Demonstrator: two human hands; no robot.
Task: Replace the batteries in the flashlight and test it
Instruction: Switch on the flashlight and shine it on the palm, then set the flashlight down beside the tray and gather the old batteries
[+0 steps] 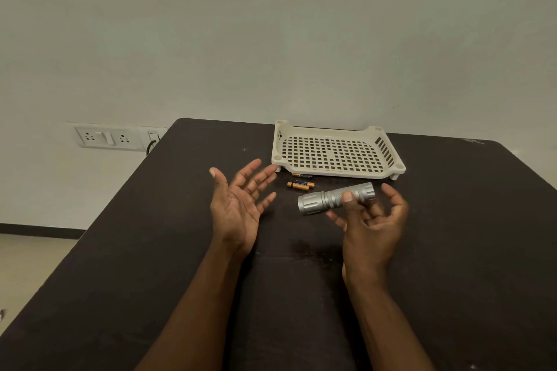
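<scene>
At about nine o'clock from the middle of the scene a white wall socket panel (116,138) with a black cable plugged at its right end sits on the pale wall (271,24), just off the left edge of the dark surface (150,250). The left hand (238,205) hovers over the surface palm up, its grip apart: fingers straight and spread toward one o'clock, thumb pointing to twelve, nothing in it. Just to its right, at about two o'clock from the palm, three AAA batteries (301,184) with copper-coloured ends lie on the surface, one a little farther back and two close together nearer, all roughly crosswise. Beyond them, at twelve o'clock, a cream perforated plastic tray (334,172) stands on short feet near the far edge, close to the wall. The silver flashlight (334,198) lies almost crosswise, its wider head toward eight o'clock and its tail cap toward two o'clock, just in front of the batteries. The right hand (370,220) has its grip clamped on the flashlight's barrel: the thumb presses on top and curled fingers support it from beneath, the index finger arched over the tail end
</scene>
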